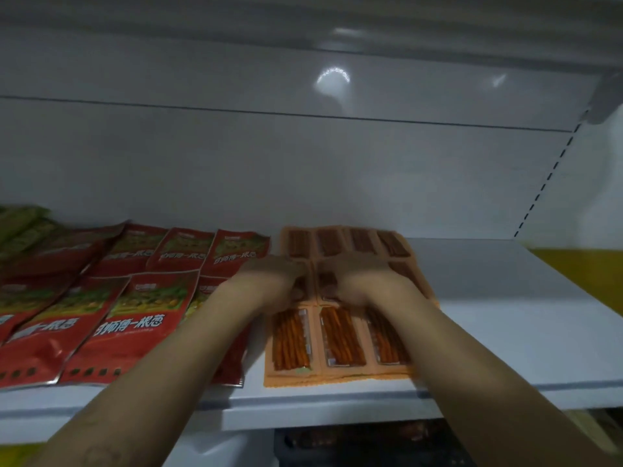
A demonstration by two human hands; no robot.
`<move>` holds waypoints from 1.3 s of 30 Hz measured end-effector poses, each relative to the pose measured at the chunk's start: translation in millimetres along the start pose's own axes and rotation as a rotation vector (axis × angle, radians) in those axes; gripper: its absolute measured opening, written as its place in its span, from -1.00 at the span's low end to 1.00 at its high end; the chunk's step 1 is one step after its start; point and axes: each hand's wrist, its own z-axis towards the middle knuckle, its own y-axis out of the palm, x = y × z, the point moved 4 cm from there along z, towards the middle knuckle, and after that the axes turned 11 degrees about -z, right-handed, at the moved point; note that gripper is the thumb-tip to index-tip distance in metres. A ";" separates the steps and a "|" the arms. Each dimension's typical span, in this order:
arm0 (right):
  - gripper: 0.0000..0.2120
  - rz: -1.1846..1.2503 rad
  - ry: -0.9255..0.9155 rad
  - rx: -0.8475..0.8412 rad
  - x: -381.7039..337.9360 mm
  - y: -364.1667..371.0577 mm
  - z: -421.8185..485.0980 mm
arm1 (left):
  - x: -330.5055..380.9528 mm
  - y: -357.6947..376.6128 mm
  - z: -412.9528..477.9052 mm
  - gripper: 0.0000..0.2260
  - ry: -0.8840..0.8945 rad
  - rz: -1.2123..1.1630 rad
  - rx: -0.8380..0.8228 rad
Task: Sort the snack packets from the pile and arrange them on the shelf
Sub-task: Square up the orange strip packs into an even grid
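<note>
a: far left, what's there?

b: green packets [23, 227] at the shelf's [505, 315] back corner, blurred. next to them red packets [135, 308] lie in overlapping rows, leaning, the front row reaching the shelf edge.

a: and the left hand?

b: the left hand [269, 274] crosses over the rightmost red packets and rests, palm down, on the left side of the orange packets [340, 335]. it's blurred; the grip looks flat and pressing, but i cannot tell whether the fingers pinch anything.

a: the right one?

b: the right hand [365, 281] sits just beside it, on the middle row of the same orange sheet. same story: too smeared to say whether its grip is released or holding a packet.

a: where do the orange ones lie?

b: flat in rows on the shelf, right of the red ones, front edge near the lip. bare shelf beyond them.

a: risks?

b: i'd judge the left forearm could drag the red packets forward off the edge, since it lies over them. pushing the orange stack unevenly could skew the rows or slide them onto the red ones.
</note>
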 end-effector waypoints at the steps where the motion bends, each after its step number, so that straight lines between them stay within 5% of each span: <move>1: -0.66 0.010 -0.007 -0.003 -2.0 1.5 1.3 | -0.6 -0.4 1.7 -0.63 0.020 -0.017 -0.008; 12: -0.62 0.074 0.000 0.020 4.0 -2.3 5.1 | 1.0 -18.7 15.7 -0.65 0.094 -0.013 0.007; 23: -0.64 0.092 0.204 0.017 116.2 8.9 20.3 | 4.5 -16.9 74.8 -0.56 0.080 0.086 0.091; 39: -0.65 0.174 0.197 0.153 172.9 49.0 61.8 | 38.0 -0.7 133.0 -0.52 0.075 0.039 0.068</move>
